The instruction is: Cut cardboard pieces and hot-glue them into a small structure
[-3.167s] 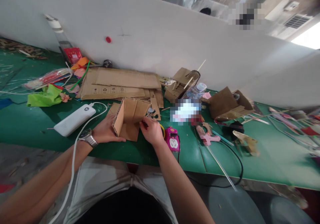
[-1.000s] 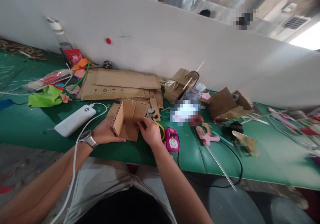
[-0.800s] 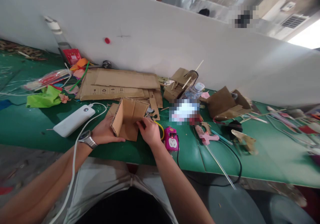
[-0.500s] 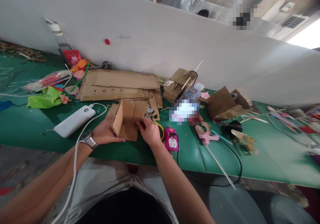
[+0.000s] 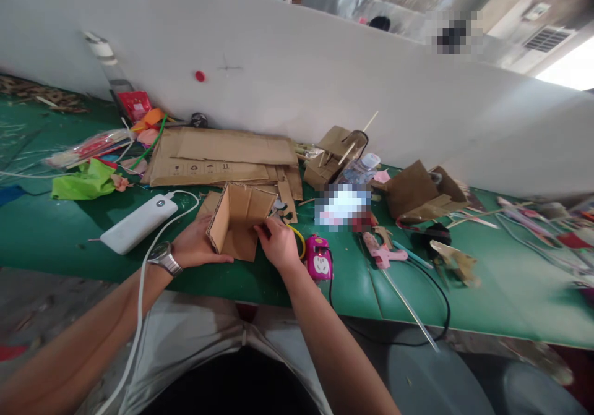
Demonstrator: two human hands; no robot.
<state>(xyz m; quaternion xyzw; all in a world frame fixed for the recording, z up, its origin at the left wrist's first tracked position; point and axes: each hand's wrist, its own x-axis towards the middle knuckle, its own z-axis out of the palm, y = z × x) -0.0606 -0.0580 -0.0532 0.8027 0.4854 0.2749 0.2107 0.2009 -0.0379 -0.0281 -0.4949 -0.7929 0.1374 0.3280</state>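
A small cardboard box (image 5: 248, 217), made of upright walls and a bottom flap, stands at the near edge of the green table, its front side open. My left hand (image 5: 197, 243) is closed around its left wall, the thumb lying along the bottom by the near corner. At the right wall, my right hand (image 5: 277, 242) pinches the cardboard edge between thumb and fingers. Some fingers of both hands are hidden behind the panels. Just right of my right hand lies a pink power socket (image 5: 319, 259) with a black cord.
Flattened cardboard (image 5: 223, 149) lies behind the box. A white power bank (image 5: 139, 223) with a cable sits left. To the right are a pink glue gun (image 5: 383, 255) with a long glue stick, a plastic bottle (image 5: 364, 167) and another cardboard box (image 5: 424, 192). A white partition (image 5: 288, 62) borders the table.
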